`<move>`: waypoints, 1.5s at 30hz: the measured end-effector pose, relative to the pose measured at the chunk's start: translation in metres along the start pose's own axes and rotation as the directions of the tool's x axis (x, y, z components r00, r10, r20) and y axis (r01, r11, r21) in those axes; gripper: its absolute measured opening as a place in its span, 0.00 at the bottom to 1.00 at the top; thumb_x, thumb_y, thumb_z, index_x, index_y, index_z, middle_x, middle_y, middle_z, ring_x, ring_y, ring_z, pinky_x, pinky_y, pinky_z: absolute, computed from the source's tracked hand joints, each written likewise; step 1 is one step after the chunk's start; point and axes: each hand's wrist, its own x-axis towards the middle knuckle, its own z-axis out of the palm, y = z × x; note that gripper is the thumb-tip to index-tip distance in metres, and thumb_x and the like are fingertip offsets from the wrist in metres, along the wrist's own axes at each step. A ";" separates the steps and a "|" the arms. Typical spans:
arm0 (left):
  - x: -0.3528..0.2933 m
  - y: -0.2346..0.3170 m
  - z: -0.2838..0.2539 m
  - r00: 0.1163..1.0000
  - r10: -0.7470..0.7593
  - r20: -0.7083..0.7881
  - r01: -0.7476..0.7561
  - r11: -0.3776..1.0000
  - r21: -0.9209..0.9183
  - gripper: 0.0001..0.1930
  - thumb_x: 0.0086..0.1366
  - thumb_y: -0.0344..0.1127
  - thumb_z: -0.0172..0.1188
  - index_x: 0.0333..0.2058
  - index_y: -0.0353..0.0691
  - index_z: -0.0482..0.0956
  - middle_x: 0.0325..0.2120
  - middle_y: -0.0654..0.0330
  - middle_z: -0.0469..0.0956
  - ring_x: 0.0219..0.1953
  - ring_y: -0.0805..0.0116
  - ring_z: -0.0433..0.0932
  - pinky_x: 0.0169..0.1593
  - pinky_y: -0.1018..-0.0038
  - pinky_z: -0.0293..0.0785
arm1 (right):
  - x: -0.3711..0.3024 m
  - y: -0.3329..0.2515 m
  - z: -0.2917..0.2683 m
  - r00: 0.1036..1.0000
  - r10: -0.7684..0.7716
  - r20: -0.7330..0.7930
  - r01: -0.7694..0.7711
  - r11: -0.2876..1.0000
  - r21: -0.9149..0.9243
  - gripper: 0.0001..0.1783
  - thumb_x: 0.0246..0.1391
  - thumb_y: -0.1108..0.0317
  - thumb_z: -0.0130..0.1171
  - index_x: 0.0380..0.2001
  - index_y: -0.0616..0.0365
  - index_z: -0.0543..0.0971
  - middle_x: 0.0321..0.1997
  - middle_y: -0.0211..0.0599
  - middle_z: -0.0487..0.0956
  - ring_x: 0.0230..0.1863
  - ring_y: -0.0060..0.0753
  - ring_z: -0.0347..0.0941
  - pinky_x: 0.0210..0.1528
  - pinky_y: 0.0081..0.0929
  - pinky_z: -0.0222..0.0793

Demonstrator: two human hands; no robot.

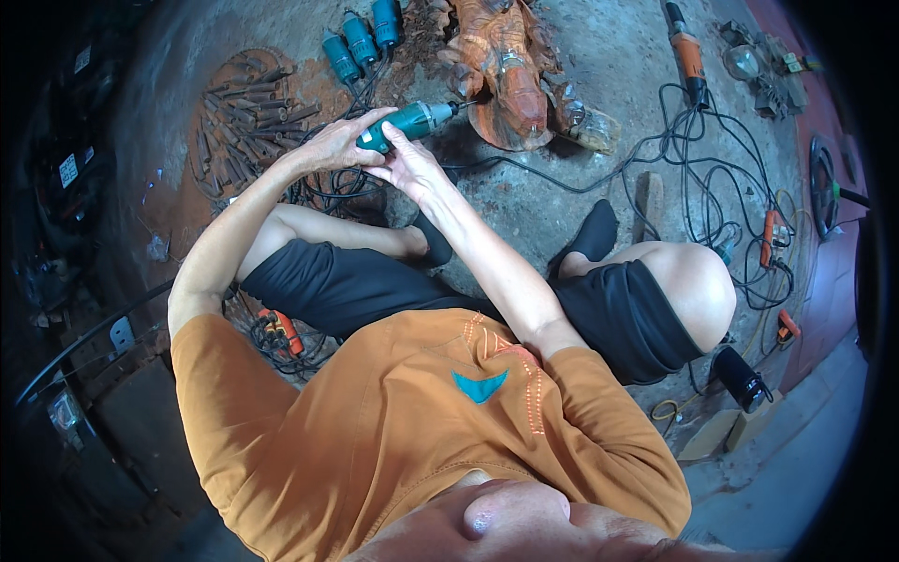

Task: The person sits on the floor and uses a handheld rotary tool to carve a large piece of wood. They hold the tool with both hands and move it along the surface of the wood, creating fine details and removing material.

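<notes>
A teal die grinder point(410, 123) with a grey nose and a thin bit is held in front of me, its nose pointing right. My left hand point(339, 142) is closed round its rear end. From below, my right hand point(410, 169) grips the body, with the thumb along its side. The bit's tip is close to a reddish-brown wood carving point(510, 89) on the floor; I cannot tell whether they touch. Part of the tool's body is hidden by my fingers.
Several teal power tools point(359, 39) stand beyond my hands, near a pile of brown rod-like pieces point(248, 117). Black cables point(543, 173) run across the floor to an orange grinder point(689, 66). A wooden block point(649, 201) lies by my right foot; a black cylinder point(740, 377) lies farther right.
</notes>
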 end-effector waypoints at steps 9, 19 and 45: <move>0.011 -0.009 0.006 0.998 -0.043 -0.052 0.041 0.998 -0.047 0.44 0.52 0.50 0.65 0.67 0.50 0.56 0.42 0.42 0.79 0.46 0.45 0.79 0.50 0.56 0.73 | 0.011 -0.010 -0.004 0.999 -0.014 -0.039 0.012 0.999 -0.049 0.37 0.54 0.53 0.66 0.61 0.50 0.60 0.59 0.41 0.69 0.59 0.45 0.70 0.57 0.62 0.67; 0.015 -0.001 0.006 0.998 -0.015 -0.061 0.012 0.999 -0.046 0.44 0.52 0.50 0.66 0.66 0.51 0.57 0.44 0.42 0.78 0.45 0.44 0.79 0.50 0.56 0.73 | 0.011 -0.012 -0.009 0.999 -0.043 -0.028 0.042 0.998 -0.042 0.39 0.52 0.52 0.67 0.62 0.45 0.59 0.59 0.39 0.69 0.58 0.42 0.70 0.55 0.57 0.70; 0.005 0.003 0.006 0.999 -0.007 -0.050 0.006 0.999 -0.034 0.44 0.50 0.50 0.65 0.66 0.48 0.58 0.40 0.44 0.80 0.44 0.46 0.79 0.49 0.58 0.72 | -0.002 -0.006 -0.001 0.999 -0.047 -0.024 0.045 0.997 -0.069 0.38 0.53 0.52 0.66 0.62 0.45 0.60 0.58 0.40 0.70 0.56 0.42 0.71 0.54 0.53 0.72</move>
